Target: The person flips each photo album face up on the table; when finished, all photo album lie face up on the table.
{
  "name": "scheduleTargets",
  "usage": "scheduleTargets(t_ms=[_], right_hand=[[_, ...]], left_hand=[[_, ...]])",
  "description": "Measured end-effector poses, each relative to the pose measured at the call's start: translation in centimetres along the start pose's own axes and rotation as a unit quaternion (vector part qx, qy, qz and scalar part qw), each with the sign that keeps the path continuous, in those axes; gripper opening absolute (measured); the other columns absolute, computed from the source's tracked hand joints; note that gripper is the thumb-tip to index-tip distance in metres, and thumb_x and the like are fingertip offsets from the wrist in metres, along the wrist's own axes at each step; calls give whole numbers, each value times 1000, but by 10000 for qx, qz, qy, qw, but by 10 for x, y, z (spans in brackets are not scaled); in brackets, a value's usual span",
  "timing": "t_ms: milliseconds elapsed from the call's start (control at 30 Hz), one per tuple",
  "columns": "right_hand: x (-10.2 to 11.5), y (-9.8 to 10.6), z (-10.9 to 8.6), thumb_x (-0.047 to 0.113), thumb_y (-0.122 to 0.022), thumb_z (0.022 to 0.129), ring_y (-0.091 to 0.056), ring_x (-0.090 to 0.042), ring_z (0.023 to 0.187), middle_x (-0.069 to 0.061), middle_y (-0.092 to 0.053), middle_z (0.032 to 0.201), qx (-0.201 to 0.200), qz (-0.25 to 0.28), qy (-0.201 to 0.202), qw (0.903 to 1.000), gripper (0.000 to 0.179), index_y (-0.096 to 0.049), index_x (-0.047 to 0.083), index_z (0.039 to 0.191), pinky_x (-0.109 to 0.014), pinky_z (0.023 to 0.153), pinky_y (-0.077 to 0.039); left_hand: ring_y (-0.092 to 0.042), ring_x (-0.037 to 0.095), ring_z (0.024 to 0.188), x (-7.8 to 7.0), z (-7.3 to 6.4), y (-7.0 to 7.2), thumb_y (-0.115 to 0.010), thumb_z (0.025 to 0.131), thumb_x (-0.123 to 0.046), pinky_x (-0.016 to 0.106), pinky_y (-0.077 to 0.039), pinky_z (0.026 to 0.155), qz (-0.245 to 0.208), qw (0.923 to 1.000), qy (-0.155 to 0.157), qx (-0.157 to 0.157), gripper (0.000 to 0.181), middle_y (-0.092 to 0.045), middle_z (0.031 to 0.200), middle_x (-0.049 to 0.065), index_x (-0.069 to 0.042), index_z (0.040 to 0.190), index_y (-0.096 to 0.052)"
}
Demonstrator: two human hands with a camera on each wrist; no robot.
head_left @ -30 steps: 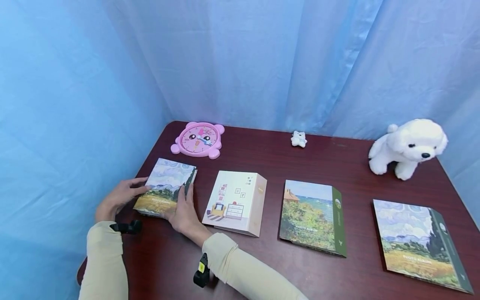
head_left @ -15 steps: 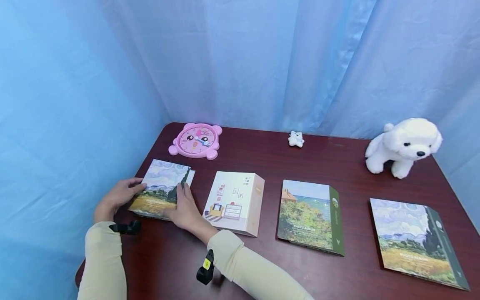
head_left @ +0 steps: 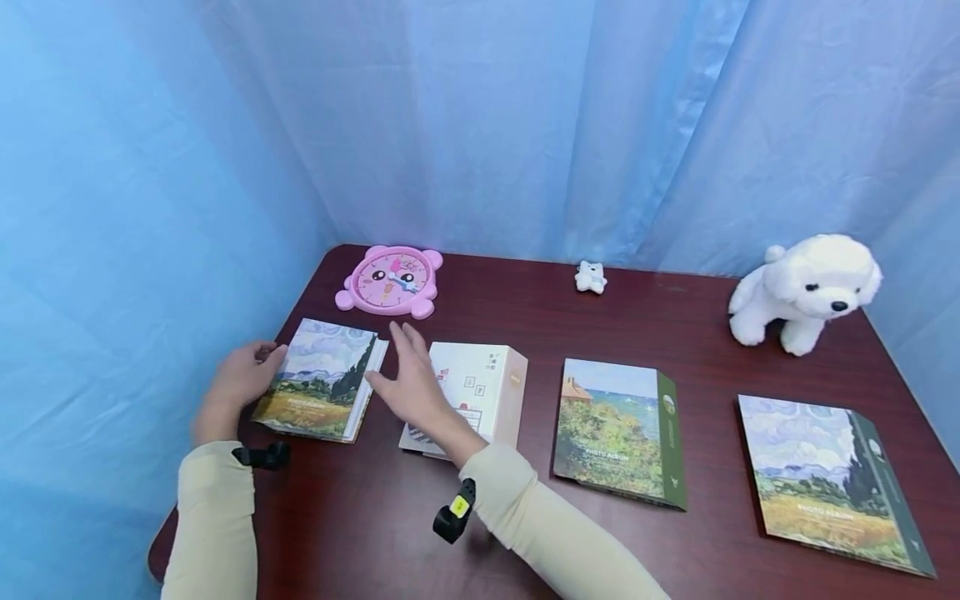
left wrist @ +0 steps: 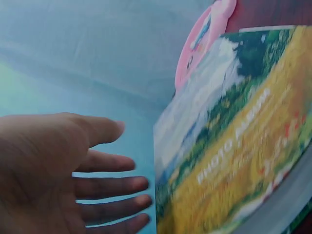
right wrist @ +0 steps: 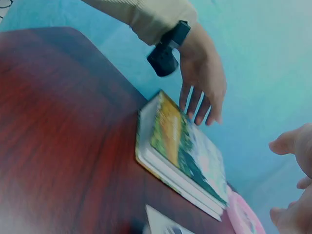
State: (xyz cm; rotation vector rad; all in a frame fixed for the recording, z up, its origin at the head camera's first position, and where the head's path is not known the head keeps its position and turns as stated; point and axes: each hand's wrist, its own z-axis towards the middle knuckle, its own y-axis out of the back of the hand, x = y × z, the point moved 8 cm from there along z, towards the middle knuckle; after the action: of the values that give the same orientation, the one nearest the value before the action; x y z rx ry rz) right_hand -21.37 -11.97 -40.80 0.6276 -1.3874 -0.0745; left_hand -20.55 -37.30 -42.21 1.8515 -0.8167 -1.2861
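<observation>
A photo album (head_left: 315, 379) with a painted wheat field and cypress on its cover lies at the left of the table, its white page edges facing right. My left hand (head_left: 243, 375) is at the album's left edge; in the left wrist view its fingers are straight, a small gap from the cover (left wrist: 229, 146). My right hand (head_left: 412, 379) is off the album's right side, fingers extended, over the white album (head_left: 510, 392) with a room drawing. It hides part of that cover. In the right wrist view the right hand (right wrist: 297, 180) shows only partly, holding nothing.
A pink clock (head_left: 392, 282) lies behind the left album. Farther right are a seaside photo album (head_left: 615, 433) and another wheat-field album (head_left: 828, 483). A small white bear (head_left: 591, 277) and a white plush dog (head_left: 806, 292) stand at the back, before blue curtains (head_left: 487, 125).
My right hand has come off the left album and moved right, above the white album. My left fingers have drawn away from the cover's edge, and the album's page edges now show.
</observation>
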Motion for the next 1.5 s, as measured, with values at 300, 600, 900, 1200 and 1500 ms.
scheduleTargets(t_ms=[300,600,900,1200,1500], right_hand=[[-24,60,-13,22,-68,87,-27,-29,143,-10,-22,157,-801,-91,125,9967,74,-31,14,150,-49,113,-30],[-64,89,-48,21,-68,86,-14,-31,146,-9,-12,159,-1274,-185,-365,9910,78,-27,13,151,-54,113,-27],[-102,86,-64,24,-70,84,-5,-35,147,-17,-1,159,-1158,-183,-964,9884,90,-15,6,153,-54,115,-20],[-123,86,-70,29,-68,86,-13,-38,145,-20,-1,159,-1067,55,-1636,9807,92,-11,5,154,-52,114,-24],[-127,92,-72,20,-61,91,-22,-38,143,-14,-17,158,-1232,626,-1683,9760,70,-27,8,151,-53,114,-25]], left_hand=[[-56,41,108,-54,-6,5,-43,101,-31,55,-47,87,-348,9849,-981,-1385,46,-58,119,28,6,128,-53],[-55,37,116,-84,-4,-44,-44,102,-33,53,-47,95,-720,9864,-1349,-607,46,-56,128,22,-1,134,-51],[-59,31,110,-111,-13,-103,-53,98,-32,48,-50,92,-706,9827,-1662,401,50,-59,126,18,-4,139,-47],[-62,27,106,-132,-12,-136,-64,92,-28,44,-50,91,-905,9763,-1693,996,68,-59,124,17,-1,146,-35],[-62,21,89,-151,-11,-144,-71,87,-23,34,-54,77,-763,9698,-1998,1171,58,-60,108,14,2,135,-51]])
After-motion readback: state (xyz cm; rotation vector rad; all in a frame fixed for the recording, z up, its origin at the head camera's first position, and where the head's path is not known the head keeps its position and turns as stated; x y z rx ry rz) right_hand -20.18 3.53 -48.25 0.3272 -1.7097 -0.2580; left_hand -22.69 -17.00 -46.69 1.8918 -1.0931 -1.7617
